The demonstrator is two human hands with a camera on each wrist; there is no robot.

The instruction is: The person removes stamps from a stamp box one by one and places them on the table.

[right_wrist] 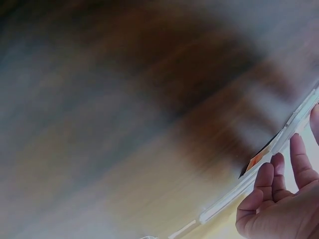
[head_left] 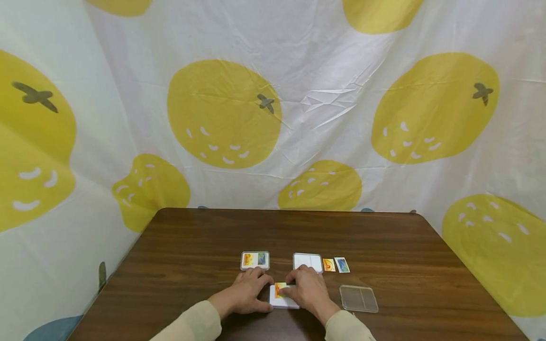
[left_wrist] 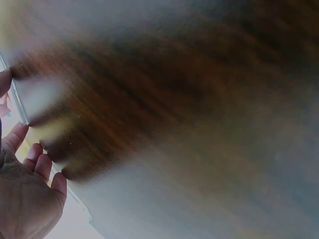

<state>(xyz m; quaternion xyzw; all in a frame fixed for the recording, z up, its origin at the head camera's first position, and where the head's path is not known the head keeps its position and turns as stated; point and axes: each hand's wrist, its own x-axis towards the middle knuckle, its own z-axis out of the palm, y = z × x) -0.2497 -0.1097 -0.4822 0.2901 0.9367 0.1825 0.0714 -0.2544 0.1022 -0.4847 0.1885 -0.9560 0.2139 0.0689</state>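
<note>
A small orange-and-yellow stamp (head_left: 279, 288) lies on a white card (head_left: 286, 302) near the front of the table. My right hand (head_left: 310, 290) comes in from the right, its thumb tip on the stamp and its index finger reaching past the card's far edge. On the other side, my left hand (head_left: 250, 292) spreads thumb and index finger around the card's left edge. In the left wrist view the left fingers (left_wrist: 59, 184) are loosely extended close over the table; the right wrist view shows the right fingers (right_wrist: 299, 159) bent a little near a clear plastic edge.
Beyond the left hand lies a clear case (head_left: 255, 260) with an orange and a blue-green stamp. A white-backed case (head_left: 307, 260) lies behind the right hand, with an orange stamp (head_left: 328, 264) and a blue stamp (head_left: 342, 264) beside it. A clear lid (head_left: 359, 299) rests on the right of the wooden table (head_left: 204, 241).
</note>
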